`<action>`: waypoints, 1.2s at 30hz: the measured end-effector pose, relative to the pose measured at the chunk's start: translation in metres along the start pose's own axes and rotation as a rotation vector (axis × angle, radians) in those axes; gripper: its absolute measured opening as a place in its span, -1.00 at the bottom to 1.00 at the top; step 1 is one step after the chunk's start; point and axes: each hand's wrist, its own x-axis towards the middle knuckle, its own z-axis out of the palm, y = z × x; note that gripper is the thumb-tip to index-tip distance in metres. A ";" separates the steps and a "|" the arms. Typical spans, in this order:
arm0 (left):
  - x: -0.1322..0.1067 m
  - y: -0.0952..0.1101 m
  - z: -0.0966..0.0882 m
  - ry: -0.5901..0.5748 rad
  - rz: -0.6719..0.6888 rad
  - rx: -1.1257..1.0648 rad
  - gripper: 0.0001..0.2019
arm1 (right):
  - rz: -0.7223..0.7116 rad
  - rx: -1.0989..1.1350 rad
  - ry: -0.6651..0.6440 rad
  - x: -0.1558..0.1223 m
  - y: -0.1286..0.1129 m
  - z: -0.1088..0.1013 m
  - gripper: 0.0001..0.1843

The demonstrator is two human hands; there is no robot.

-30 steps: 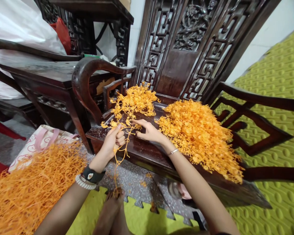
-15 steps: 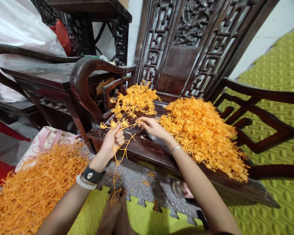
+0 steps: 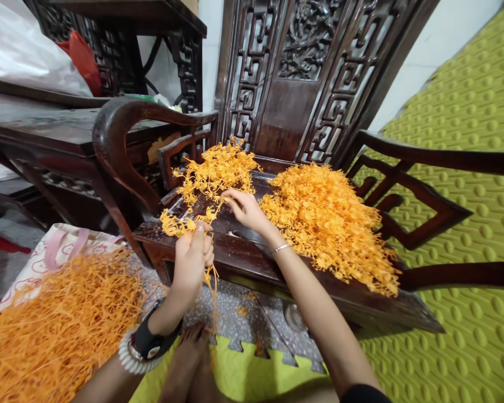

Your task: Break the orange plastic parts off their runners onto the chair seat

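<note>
In the head view, the person's hands work over a dark carved wooden chair (image 3: 243, 252); the left hand (image 3: 193, 254) is closed in a fist, thumb pressed against its curled fingers (image 3: 209, 252), gripping an orange strand (image 3: 215, 296) that dangles at six o'clock over the speckled floor (image 3: 231, 299); at two o'clock from that fist, the right hand (image 3: 246, 211) has its fingers drawn together, pinching what looks like the strand's other end; curly orange bits (image 3: 174, 224) poke out at eleven o'clock past the left thumb, and I can't tell whether they are held or lie on the seat; beyond both hands, at twelve, sits a small clump (image 3: 218, 168); a bigger heap (image 3: 327, 218) covers the seat at three; at eight, an orange tangle (image 3: 67, 319) spreads before a pale bag (image 3: 29, 266).
</note>
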 end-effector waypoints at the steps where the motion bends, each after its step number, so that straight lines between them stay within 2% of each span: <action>1: -0.003 0.001 0.002 0.012 0.001 0.000 -0.67 | -0.008 -0.011 0.004 0.000 -0.001 0.001 -0.78; 4: -0.016 0.006 0.009 0.035 0.017 0.027 -0.65 | 0.029 -0.161 0.038 0.000 0.008 -0.006 -0.80; 7: -0.033 0.017 0.012 0.018 0.095 0.080 -0.66 | 0.213 -0.396 0.211 -0.006 0.032 -0.035 -0.77; 10: -0.042 0.028 0.009 -0.031 0.114 0.106 -0.71 | 0.329 -0.508 0.372 -0.016 0.051 -0.067 -0.68; 13: -0.039 0.031 0.000 -0.019 0.145 0.118 -0.76 | 0.439 -0.675 0.440 -0.021 0.053 -0.074 -0.66; 16: -0.033 0.029 -0.009 -0.003 0.176 0.181 -0.76 | 0.624 -0.917 0.290 -0.018 0.048 -0.060 -0.71; 19: -0.032 0.029 -0.018 -0.007 0.170 0.274 -0.74 | 0.702 -0.967 0.147 -0.017 0.044 -0.048 -0.78; 21: -0.031 0.031 -0.023 0.011 0.163 0.271 -0.73 | 0.639 -0.933 0.168 -0.018 0.042 -0.046 -0.77; 24: -0.029 0.035 -0.028 0.031 0.148 0.197 -0.68 | 0.442 -0.745 0.181 -0.016 0.036 -0.047 -0.77; 25: -0.028 0.036 -0.029 0.028 0.138 0.184 -0.66 | 0.366 -0.624 0.127 -0.014 0.033 -0.048 -0.78; 26: -0.028 0.037 -0.029 0.022 0.126 0.183 -0.64 | 0.295 -0.480 0.021 -0.013 0.030 -0.048 -0.79; 29: -0.028 0.042 -0.028 0.010 0.081 0.208 -0.61 | 0.133 -0.053 -0.476 -0.012 0.025 -0.049 -0.69; 31: -0.030 0.045 -0.028 0.005 0.044 0.205 -0.60 | 0.130 0.090 -0.721 -0.013 0.028 -0.048 -0.60; 33: -0.031 0.047 -0.029 -0.002 0.011 0.186 -0.60 | 0.173 0.125 -0.800 -0.016 0.034 -0.045 -0.58; 36: -0.031 0.048 -0.031 -0.013 -0.021 0.149 -0.60 | 0.216 0.150 -0.776 -0.020 0.045 -0.038 -0.60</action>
